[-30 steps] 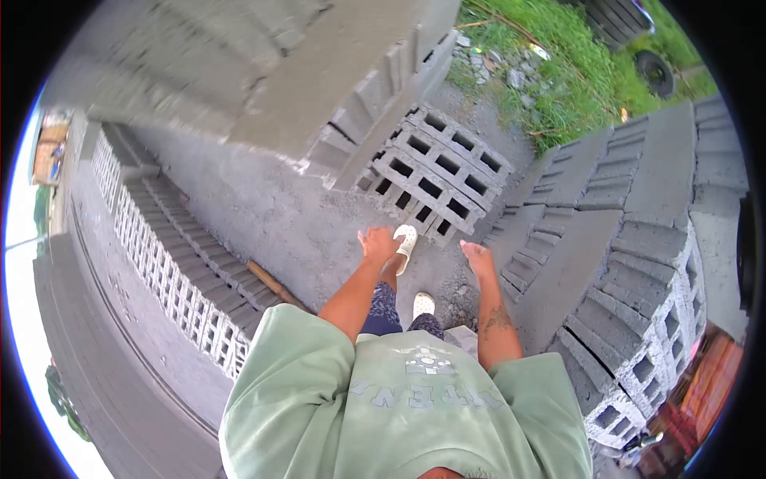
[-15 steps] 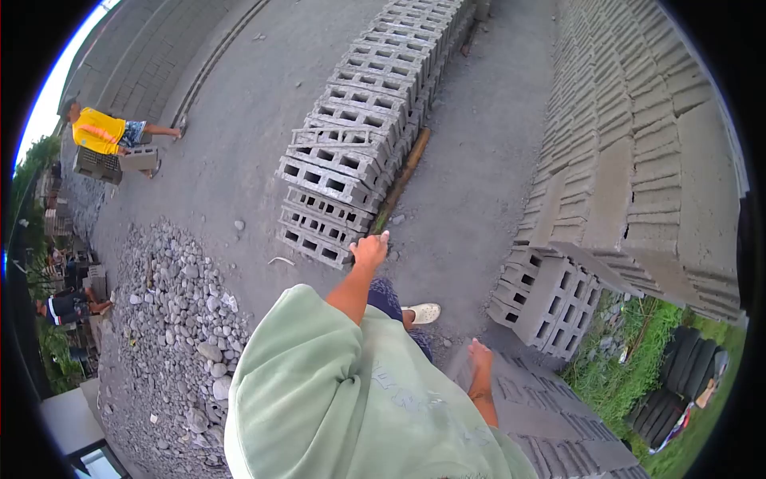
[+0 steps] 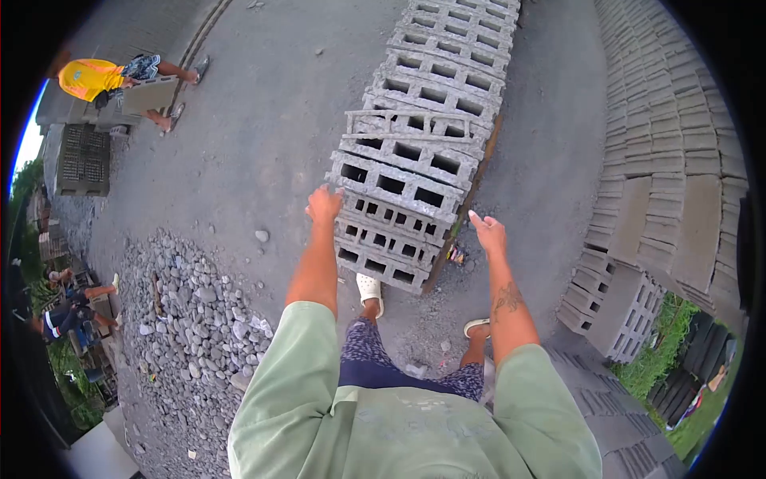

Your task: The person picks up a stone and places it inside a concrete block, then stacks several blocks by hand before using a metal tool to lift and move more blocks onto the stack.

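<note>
A long row of grey hollow concrete blocks (image 3: 415, 152) lies stacked on the ground ahead of me. My left hand (image 3: 323, 204) reaches toward the left end of the nearest blocks, fingers apart, holding nothing. My right hand (image 3: 488, 232) hovers at the right end of the same stack, above a wooden strip (image 3: 467, 203) that runs along its side, also with nothing in it. Whether either hand touches a block is unclear. My feet in white sandals (image 3: 369, 290) stand just in front of the stack.
A wide stack of concrete blocks (image 3: 670, 160) fills the right side. A heap of grey stones (image 3: 191, 319) lies at the left. A person in a yellow shirt (image 3: 100, 78) carries a block at the far left; another person (image 3: 68, 311) crouches lower left.
The view has swung round from the right-hand stacks to face the long block row. Both arms have come up and forward toward the nearest blocks. The person in yellow has moved.
</note>
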Demonstrator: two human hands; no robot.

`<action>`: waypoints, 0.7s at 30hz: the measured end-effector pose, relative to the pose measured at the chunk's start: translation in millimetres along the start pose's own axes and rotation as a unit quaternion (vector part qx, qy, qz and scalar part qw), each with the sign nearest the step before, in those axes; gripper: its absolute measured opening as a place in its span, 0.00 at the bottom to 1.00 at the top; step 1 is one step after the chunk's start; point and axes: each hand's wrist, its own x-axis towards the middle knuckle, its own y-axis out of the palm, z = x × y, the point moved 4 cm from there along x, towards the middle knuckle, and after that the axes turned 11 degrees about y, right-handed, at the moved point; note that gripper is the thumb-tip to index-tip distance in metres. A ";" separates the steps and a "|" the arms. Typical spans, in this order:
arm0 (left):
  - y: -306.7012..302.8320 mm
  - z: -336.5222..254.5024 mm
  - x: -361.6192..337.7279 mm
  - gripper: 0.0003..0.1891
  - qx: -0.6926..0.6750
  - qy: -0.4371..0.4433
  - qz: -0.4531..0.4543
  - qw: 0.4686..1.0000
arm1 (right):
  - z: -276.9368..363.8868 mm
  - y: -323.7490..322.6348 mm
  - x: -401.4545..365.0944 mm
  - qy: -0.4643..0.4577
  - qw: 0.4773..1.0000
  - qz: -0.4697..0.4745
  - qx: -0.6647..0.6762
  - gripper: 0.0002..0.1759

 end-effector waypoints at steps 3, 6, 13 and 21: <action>0.2 3.0 58.4 0.32 0.039 0.053 0.003 0.998 | 33.9 68.5 22.5 0.034 0.997 -0.007 -0.064 0.45; 21.8 10.0 100.0 0.33 0.067 0.095 0.057 0.992 | 46.8 100.5 28.9 0.066 0.992 -0.021 -0.108 0.42; 47.3 20.3 116.9 0.27 0.083 0.165 0.058 0.981 | 30.6 115.4 34.9 0.092 0.986 -0.056 -0.126 0.30; 32.4 19.1 -89.6 0.21 0.119 0.209 0.001 0.971 | -106.2 35.9 -47.4 0.030 0.992 -0.040 -0.113 0.26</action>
